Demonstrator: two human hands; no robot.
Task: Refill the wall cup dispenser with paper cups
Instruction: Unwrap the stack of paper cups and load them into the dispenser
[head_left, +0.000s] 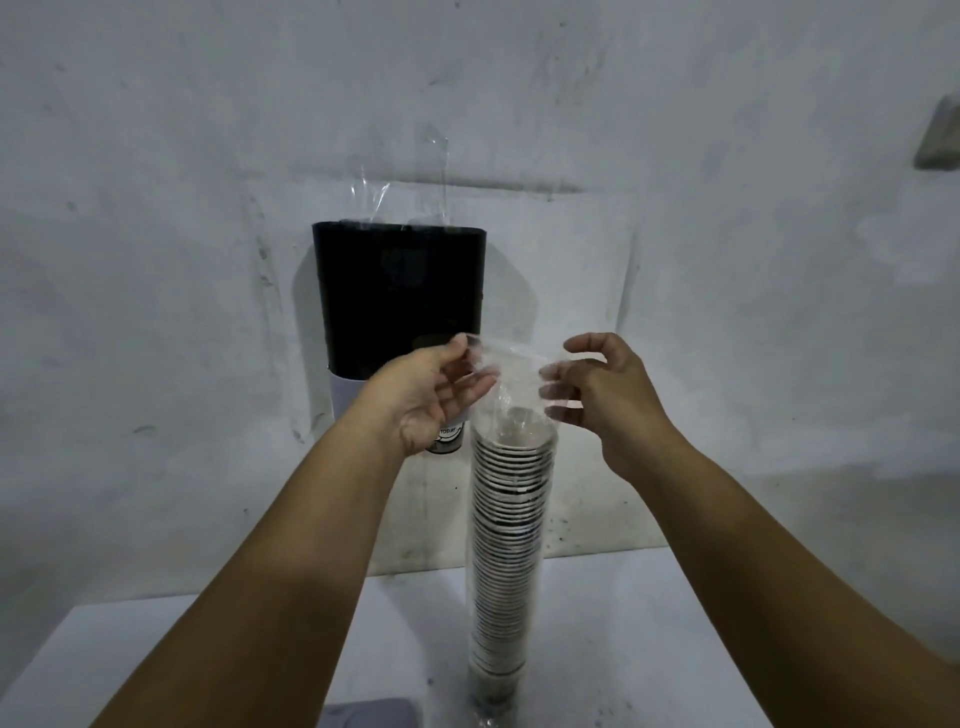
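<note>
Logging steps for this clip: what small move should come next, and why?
Probably peel the wrap down off the cups. Both the left hand and right hand hold its open mouth, and the stack stands on the table, still sleeved.

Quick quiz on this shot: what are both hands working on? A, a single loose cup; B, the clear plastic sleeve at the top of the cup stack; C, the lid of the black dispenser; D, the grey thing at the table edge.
B: the left hand and right hand pull at the clear plastic sleeve above the cup stack.
</note>
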